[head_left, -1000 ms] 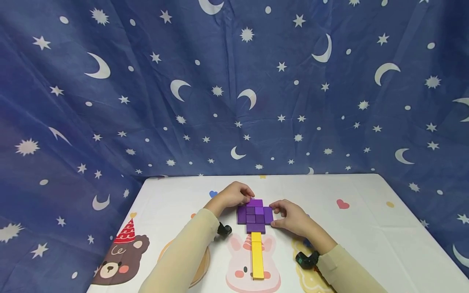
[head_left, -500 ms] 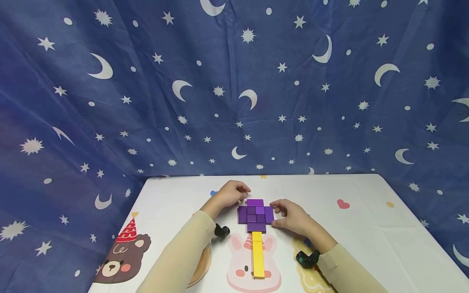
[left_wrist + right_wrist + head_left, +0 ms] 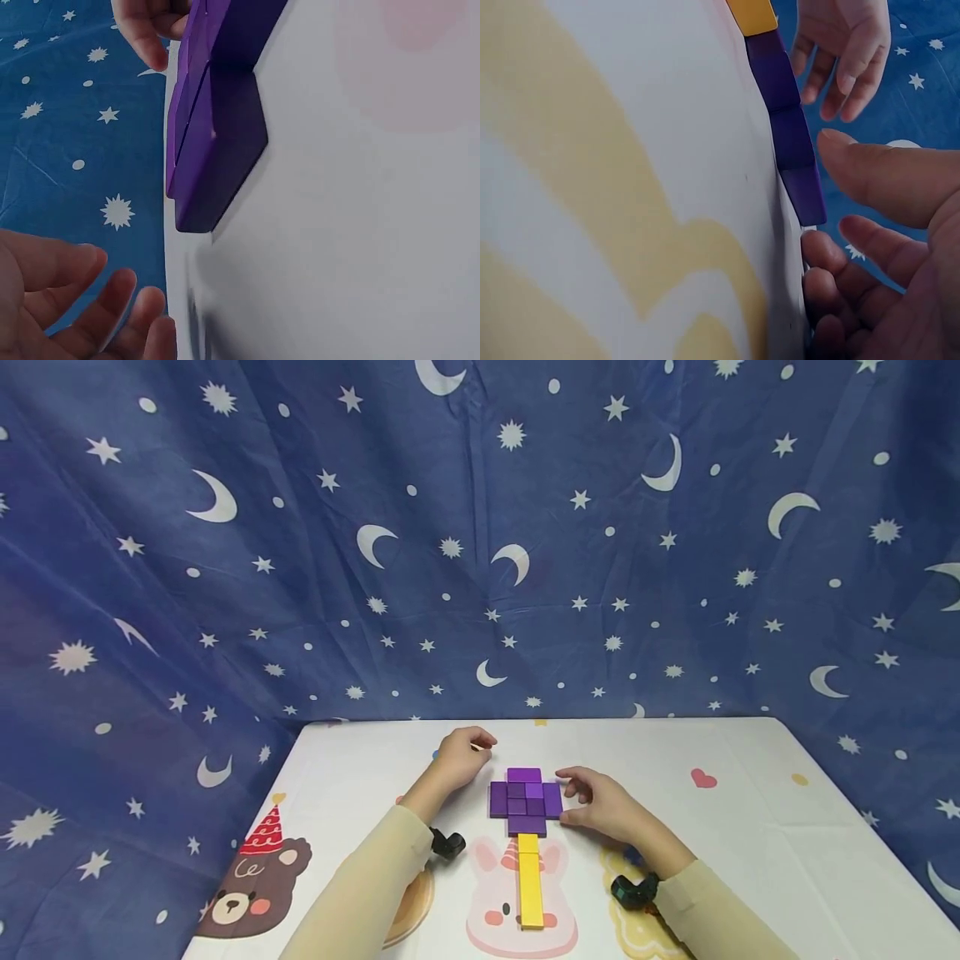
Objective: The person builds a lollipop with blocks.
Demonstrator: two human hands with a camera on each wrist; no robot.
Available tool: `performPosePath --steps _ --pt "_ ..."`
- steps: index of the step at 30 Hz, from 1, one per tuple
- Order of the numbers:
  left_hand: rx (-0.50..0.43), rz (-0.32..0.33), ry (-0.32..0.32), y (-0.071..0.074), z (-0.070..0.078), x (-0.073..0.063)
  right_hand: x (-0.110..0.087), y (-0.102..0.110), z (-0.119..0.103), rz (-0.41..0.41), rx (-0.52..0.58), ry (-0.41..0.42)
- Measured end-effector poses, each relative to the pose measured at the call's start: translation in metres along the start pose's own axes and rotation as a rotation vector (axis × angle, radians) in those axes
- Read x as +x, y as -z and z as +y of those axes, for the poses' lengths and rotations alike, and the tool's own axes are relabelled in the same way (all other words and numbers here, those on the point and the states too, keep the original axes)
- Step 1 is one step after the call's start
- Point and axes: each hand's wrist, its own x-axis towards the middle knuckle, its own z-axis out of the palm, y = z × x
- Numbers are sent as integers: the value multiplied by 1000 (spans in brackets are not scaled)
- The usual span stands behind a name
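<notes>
Several purple blocks (image 3: 527, 808) lie flat together in a cross shape, with small square ones in the middle. Yellow blocks (image 3: 530, 893) run in a strip from the cross toward the person. My left hand (image 3: 462, 755) is off the cross's upper left, fingers loosely bent and holding nothing. In the left wrist view a gap shows between its fingers (image 3: 120, 289) and the nearest purple block (image 3: 225, 150). At the cross's right side is my right hand (image 3: 600, 806), thumb and forefinger apart, fingertips close to the right purple block (image 3: 552, 801).
A white tablecloth (image 3: 720, 843) printed with a bear, a rabbit and hearts covers the table. Behind its far edge hangs a blue curtain (image 3: 570, 652) with moons and stars. Each wrist wears a small black camera (image 3: 447, 844).
My left hand has drawn away from the top purple block, to the left and slightly back. The right hand stays about where it was beside the cross, and the blocks keep their layout.
</notes>
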Motion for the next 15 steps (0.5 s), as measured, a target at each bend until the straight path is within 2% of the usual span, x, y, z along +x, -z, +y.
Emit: performPosePath --steps 6,10,15 --pt "76 30 -23 5 -3 -10 0 4 2 -2 26 9" --pt "125 53 -18 9 -3 -18 -2 5 2 13 -2 21" --pt "213 69 -33 12 -3 -26 -8 6 0 74 -83 6"
